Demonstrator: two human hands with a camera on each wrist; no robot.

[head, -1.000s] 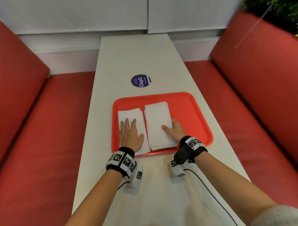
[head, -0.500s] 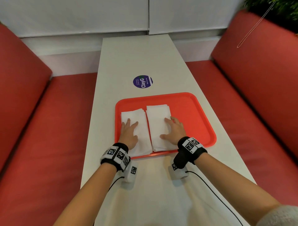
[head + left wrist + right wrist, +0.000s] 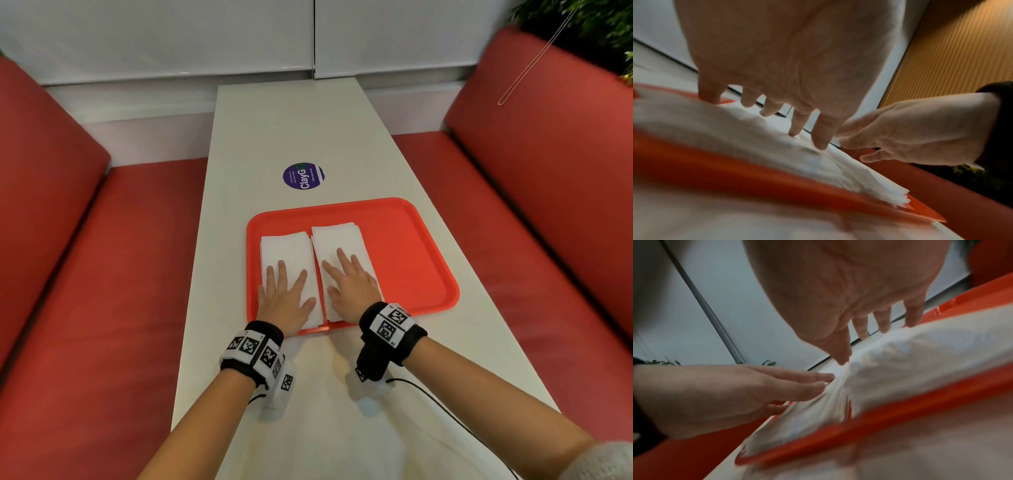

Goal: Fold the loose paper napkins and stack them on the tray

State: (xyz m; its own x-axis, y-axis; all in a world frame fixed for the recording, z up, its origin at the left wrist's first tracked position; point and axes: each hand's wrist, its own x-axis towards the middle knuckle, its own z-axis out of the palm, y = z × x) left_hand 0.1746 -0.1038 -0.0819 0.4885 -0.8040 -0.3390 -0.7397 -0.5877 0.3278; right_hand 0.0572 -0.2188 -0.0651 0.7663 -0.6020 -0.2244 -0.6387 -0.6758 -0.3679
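Observation:
Two stacks of folded white napkins lie side by side on the left half of a red tray (image 3: 411, 260). My left hand (image 3: 286, 296) lies flat with spread fingers on the left napkin stack (image 3: 286, 248). The right napkin stack (image 3: 337, 238) carries my right hand (image 3: 349, 286), also flat with straight fingers. In the left wrist view the left hand (image 3: 777, 65) hovers fingers-down on the white napkins (image 3: 735, 129) above the tray rim (image 3: 735, 168). The right wrist view shows the right hand (image 3: 849, 296) over its napkins (image 3: 910, 369).
The tray sits on a long white table (image 3: 291, 120) with a round purple sticker (image 3: 303, 175) beyond it. Red bench seats (image 3: 102, 274) flank the table on both sides. A cable (image 3: 445, 407) trails from the right wrist across the near table.
Both hands have stayed flat on the stacks; the right hand has shifted from the stack's right edge onto its middle, fingers now spread. The head view has drifted slightly.

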